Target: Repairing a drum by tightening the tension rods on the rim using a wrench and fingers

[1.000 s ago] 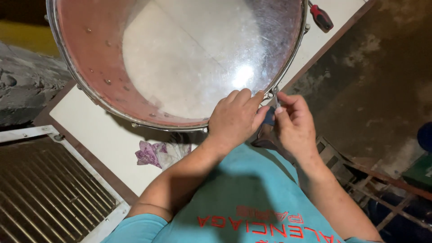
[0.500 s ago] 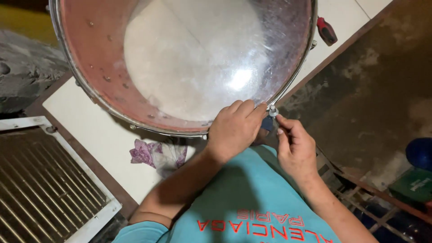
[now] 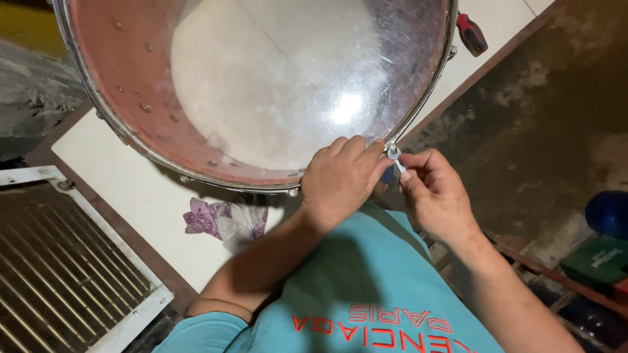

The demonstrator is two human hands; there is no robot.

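A large drum [image 3: 261,85] with a clear, scuffed head and a metal rim lies on a white table [image 3: 124,196]. My left hand [image 3: 340,180] rests on the near rim, fingers curled over the hoop. My right hand [image 3: 435,193] sits just to the right of it and pinches a small silver drum key [image 3: 394,155], set on a tension rod at the rim. Both forearms reach up from my teal shirt at the bottom of the view.
A red-and-black screwdriver [image 3: 472,34] lies on the table beyond the drum. A crumpled purple-and-white cloth [image 3: 226,221] sits under the near rim. A white metal grille [image 3: 59,261] lies at lower left. Blue and green items [image 3: 605,248] rest on the floor at right.
The view shifted slightly, so the drum and hands sit a little higher in frame. Both hands stay at the same spot on the rim, the right one working the key.
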